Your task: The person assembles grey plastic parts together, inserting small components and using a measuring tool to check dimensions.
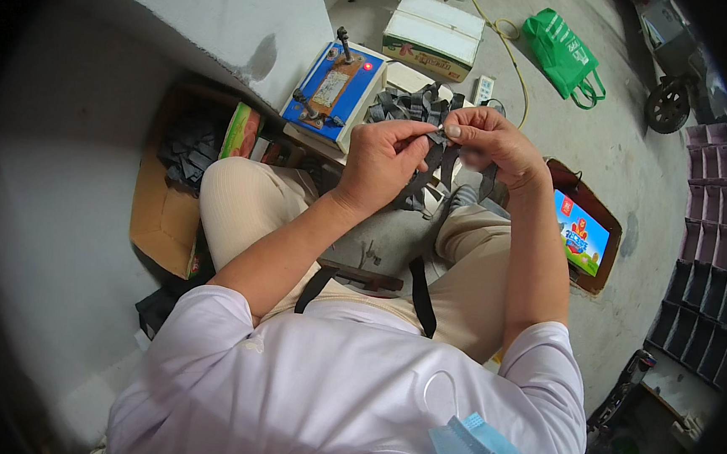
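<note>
We see the left hand (382, 162) and the right hand (493, 142) raised together above the lap, each closed in a fingertip pinch on the same dark strap (432, 160), which hangs between them. Just beyond lies a heap of similar straps (406, 105), beside a blue press device (333, 90) on the floor (605, 143).

Small item pinched between hands (440, 131) too small to tell; strap (432, 166) partly hidden.
</note>
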Demonstrator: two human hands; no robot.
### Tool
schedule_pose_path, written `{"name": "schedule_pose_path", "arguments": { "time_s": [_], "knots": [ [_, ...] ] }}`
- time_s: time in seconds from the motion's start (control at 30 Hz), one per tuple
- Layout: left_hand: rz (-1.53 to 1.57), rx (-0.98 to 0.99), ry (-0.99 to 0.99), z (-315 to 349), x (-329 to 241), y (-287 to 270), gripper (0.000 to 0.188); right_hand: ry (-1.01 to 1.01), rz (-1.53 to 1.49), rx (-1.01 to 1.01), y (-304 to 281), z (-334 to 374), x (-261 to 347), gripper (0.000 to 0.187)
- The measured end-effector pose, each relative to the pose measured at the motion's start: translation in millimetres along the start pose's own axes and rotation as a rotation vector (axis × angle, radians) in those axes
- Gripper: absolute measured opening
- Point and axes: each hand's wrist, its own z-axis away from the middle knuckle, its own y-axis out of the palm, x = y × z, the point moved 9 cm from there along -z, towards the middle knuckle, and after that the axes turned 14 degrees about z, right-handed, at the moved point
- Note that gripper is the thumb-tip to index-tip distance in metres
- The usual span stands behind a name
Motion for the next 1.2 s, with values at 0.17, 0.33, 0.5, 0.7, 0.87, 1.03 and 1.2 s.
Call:
{"name": "schedule_pose_path", "arguments": {
  "time_s": [0.17, 0.33, 0.5, 0.7, 0.87, 1.03, 1.2],
  "knots": [
    [0.475, -0.063, -0.426, 1, 35, -6, 0.012, -0.140, -0.192, -0.017, -23, 4, 7, 0.013],
    [0.672, -0.095, -0.539, 3, 48, -14, 0.009, -0.095, -0.086, -0.173, -34, 0, 6, 0.013],
    [0.693, -0.189, -0.540, 5, 39, -17, 0.012, -0.043, 0.285, -0.164, -2, -7, -2, 0.023],
    [0.501, -0.200, -0.257, -1, -4, -45, 0.012, -0.017, 0.118, 0.121, 37, -24, -3, 0.015],
    [0.250, -0.295, -0.069, -18, -50, -112, 0.013, -0.030, -0.016, 0.063, 44, -44, 14, 0.012],
    [0.242, -0.236, -0.159, -47, -37, -158, 0.011, -0.061, -0.047, -0.005, 43, -84, 22, 0.017],
    [0.195, -0.246, -0.190, -65, -6, -188, 0.010, -0.032, -0.005, -0.086, 42, -106, 19, 0.016]
  ]
}}
